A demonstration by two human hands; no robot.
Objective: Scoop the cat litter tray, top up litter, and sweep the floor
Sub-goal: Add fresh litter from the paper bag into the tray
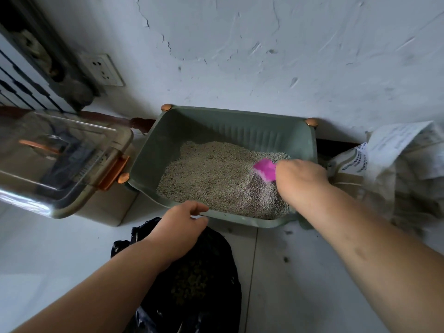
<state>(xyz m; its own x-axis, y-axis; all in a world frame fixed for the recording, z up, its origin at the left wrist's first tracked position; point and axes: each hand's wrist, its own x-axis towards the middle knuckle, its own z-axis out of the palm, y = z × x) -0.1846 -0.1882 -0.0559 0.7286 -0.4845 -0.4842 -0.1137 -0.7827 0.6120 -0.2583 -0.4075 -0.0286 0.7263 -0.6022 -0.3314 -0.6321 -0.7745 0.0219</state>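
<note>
Green litter tray [240, 131] sits on the floor against the far wall, grey litter [216, 179] inside. Your right hand [300, 181] grips the pink scoop [264, 170], which is in the litter at the tray's right side. Your left hand [182, 227] is curled at the near rim, over the black bag [204, 284]; cannot tell what it holds.

Both forearms reach forward; left hand [182, 225] fingers pinch tray [240, 221] rim, right hand [300, 181] grips scoop [265, 168]
</note>
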